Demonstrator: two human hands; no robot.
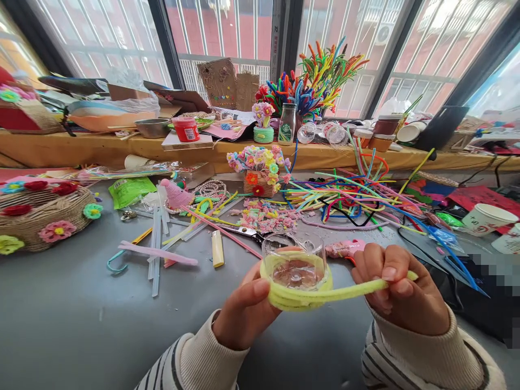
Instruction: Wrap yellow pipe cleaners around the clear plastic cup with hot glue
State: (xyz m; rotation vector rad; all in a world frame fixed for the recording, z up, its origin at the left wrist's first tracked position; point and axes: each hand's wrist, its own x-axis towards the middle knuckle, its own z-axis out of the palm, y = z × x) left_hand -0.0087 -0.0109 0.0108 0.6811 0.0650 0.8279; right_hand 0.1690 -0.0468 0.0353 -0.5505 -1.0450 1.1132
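A small clear plastic cup (294, 248) is held above the grey table by my left hand (252, 303), thumb on its near left side and the other fingers mostly hidden behind and below. Yellow pipe cleaner (298, 301) is wound in several rounds about the cup's lower part. Its loose end stretches to the right, where my right hand (400, 284) pinches it between thumb and forefinger, with the tip sticking out past the fingers. Just behind the cup lie scissors (244, 232), partly hidden. A pink glue gun (345, 248) rests close behind my right hand.
Glue sticks (155, 254), a lighter (218, 249) and a pink pipe cleaner (158, 253) lie on the left. Loose pipe cleaners (341, 197) heap up behind. A twine-wrapped basket (44, 216) stands far left, a flower pot (260, 181) mid-back, a paper cup (487, 218) at right.
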